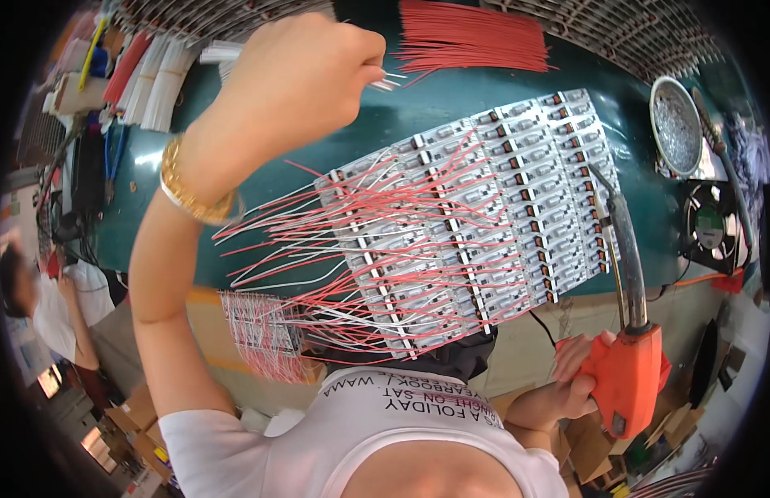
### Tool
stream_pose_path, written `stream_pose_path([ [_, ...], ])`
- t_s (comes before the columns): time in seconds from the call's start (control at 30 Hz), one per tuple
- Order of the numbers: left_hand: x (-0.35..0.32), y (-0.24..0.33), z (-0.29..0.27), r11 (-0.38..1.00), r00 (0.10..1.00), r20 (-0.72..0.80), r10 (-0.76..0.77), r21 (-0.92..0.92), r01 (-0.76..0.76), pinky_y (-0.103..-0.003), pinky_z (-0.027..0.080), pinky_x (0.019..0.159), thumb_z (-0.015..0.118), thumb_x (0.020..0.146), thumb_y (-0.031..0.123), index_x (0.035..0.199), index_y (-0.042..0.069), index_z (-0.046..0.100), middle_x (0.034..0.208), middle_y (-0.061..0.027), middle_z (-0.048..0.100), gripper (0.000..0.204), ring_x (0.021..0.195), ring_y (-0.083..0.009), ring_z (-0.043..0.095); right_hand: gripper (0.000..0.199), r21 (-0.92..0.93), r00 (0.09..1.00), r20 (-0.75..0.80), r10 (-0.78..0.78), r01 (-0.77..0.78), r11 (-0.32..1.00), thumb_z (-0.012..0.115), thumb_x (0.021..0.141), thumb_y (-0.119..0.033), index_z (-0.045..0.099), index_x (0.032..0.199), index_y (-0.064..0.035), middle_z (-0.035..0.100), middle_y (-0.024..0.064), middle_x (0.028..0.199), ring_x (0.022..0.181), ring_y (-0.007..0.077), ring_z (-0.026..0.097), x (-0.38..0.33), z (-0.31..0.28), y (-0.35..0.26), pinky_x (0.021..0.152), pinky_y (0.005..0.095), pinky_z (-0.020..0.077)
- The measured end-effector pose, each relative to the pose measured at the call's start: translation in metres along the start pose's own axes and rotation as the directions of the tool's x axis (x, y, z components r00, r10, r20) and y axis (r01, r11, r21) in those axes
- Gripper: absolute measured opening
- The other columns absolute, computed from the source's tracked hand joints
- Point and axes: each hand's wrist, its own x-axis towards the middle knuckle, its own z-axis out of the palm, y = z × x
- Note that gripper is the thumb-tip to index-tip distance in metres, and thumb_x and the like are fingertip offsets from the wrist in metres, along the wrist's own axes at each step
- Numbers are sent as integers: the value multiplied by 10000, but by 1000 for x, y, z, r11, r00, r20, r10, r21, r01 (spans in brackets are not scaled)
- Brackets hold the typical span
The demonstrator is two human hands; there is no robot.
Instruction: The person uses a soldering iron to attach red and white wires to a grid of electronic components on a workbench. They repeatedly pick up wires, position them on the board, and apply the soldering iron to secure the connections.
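Observation:
My left hand (pixel 306 70) is raised over the far left of the green table, closed in a pinch on a few thin white wires (pixel 388 82) whose tips stick out past my fingers. Gripped in my right hand (pixel 574 378) is an orange soldering gun (pixel 627 386); its metal tip reaches over the right edge of the circuit board panel (pixel 541 178). The panel lies tilted on the table, with rows of small grey boards. Red and white wires (pixel 376 203) fan out from its left and middle rows; the right rows show no wires.
Loose red wires (pixel 474 37) lie at the far edge beside wire racks. White wires (pixel 223 53) lie behind my left arm. At right are a metal bowl (pixel 675 124) and a black fan (pixel 707 220). Wired boards (pixel 264 332) sit near left. Another person (pixel 69 307) is at far left.

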Motion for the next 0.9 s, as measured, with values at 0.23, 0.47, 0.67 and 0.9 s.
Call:
stream_pose_path([
  [0.23,0,42,48,715,974,78,-214,-666,210,-242,479,609,668,845,99,846,-14,650,736,-61,659,114,630,-96,603,753,98,999,-21,-26,28,995,590,888,-518,425,1252,120,462,1,521,421,94,420,26,25,11,438,247,346],
  [0.47,-1,46,72,675,967,-1,-255,-717,177,-274,397,553,694,814,137,786,-1,616,724,-49,611,161,586,-110,473,781,-283,932,-254,257,-326,902,613,869,-532,430,1192,155,452,4,524,406,85,413,27,49,10,424,227,339],
  [0.67,0,45,72,633,962,25,-270,-749,197,-262,386,536,691,815,128,775,-1,613,699,-39,610,156,582,-89,471,700,-186,931,-251,264,-314,931,613,893,-477,448,1153,151,448,9,511,383,85,396,32,51,8,402,223,334],
  [0.9,2,44,72,633,962,33,-269,-747,203,-247,365,489,684,813,127,758,8,622,640,-23,615,145,520,-60,453,636,-127,898,-269,348,-392,911,632,886,-458,471,1082,126,447,14,503,382,91,396,41,62,-2,401,228,340],
])
